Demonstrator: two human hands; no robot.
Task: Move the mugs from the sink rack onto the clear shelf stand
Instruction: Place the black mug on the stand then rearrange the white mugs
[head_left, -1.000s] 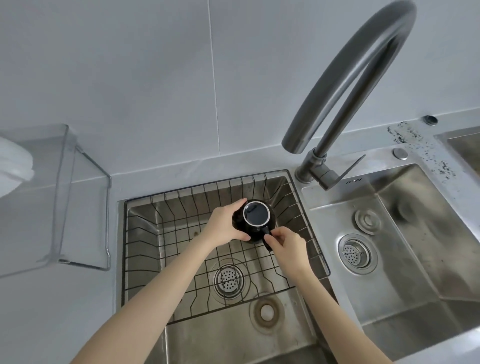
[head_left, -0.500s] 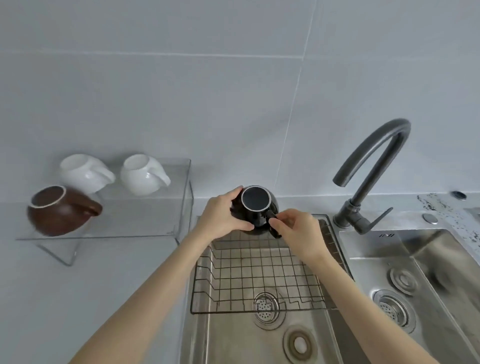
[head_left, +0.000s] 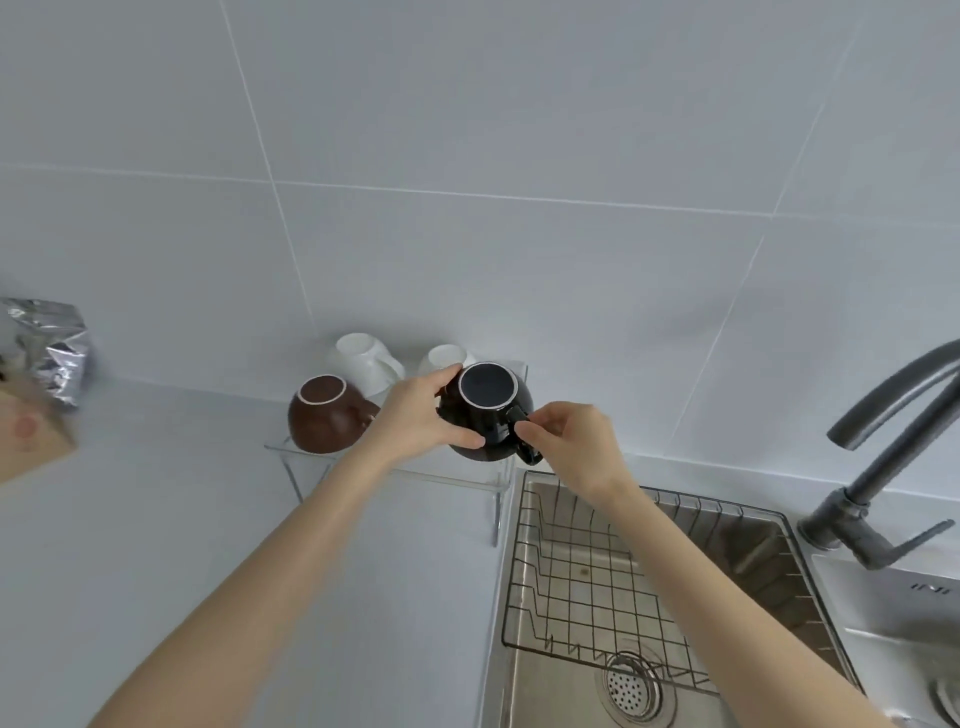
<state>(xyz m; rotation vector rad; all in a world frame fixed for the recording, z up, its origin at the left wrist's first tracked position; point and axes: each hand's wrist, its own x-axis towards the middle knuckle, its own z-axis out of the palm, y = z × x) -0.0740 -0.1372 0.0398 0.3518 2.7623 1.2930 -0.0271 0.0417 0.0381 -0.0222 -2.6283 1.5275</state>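
A black mug (head_left: 488, 415), upside down with its base facing me, is over the right end of the clear shelf stand (head_left: 447, 480). My left hand (head_left: 415, 415) grips its left side and my right hand (head_left: 566, 441) pinches its handle. On the stand a brown mug (head_left: 324, 418) sits upside down at the left, with a white mug (head_left: 363, 361) behind it and a second white mug (head_left: 447, 358) partly hidden behind my left hand. The wire sink rack (head_left: 613, 587) at the lower right holds no mugs.
A dark curved faucet (head_left: 883, 457) rises at the right of the steel sink (head_left: 571, 696). A silver foil bag (head_left: 52, 348) and a brown paper package (head_left: 26, 436) stand at the far left on the grey counter (head_left: 156, 519). A tiled wall lies behind.
Both hands lifted the black mug out of the sink rack and carried it left, up to the right end of the shelf stand. The view swung left with them.
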